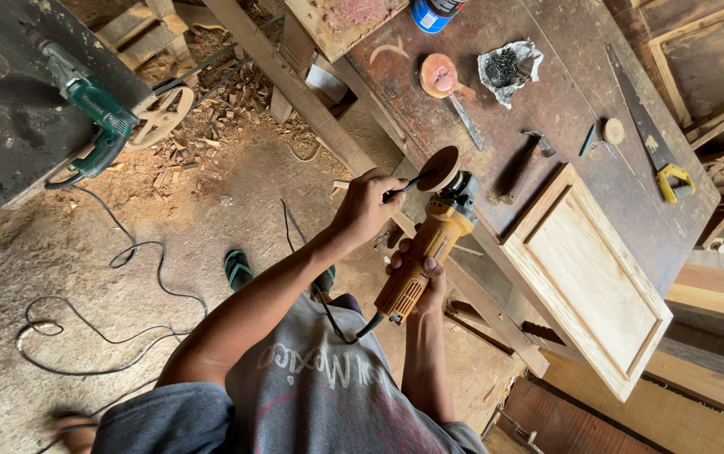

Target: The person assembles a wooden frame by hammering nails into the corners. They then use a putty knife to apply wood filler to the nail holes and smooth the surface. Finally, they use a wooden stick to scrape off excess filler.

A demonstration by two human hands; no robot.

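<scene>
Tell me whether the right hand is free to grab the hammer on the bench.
Probably not as things stand: the right hand is wrapped around the orange angle grinder. The hammer lies unobstructed on the workbench, close beyond the grinder.

The angle grinder (429,252) is showing a glossy yellow plastic body with a dark head, and its disc (439,167) at 12 o'clock of it is looking matt, brown and gritty. The desk (547,92) is wearing dark, stained, scuffed wood. On it, at 4 o'clock of the grinder, the panel door (589,282) is showing pale, smooth, unfinished wood. The floor (126,235) is lying dusty and rough with wood chips.
</scene>
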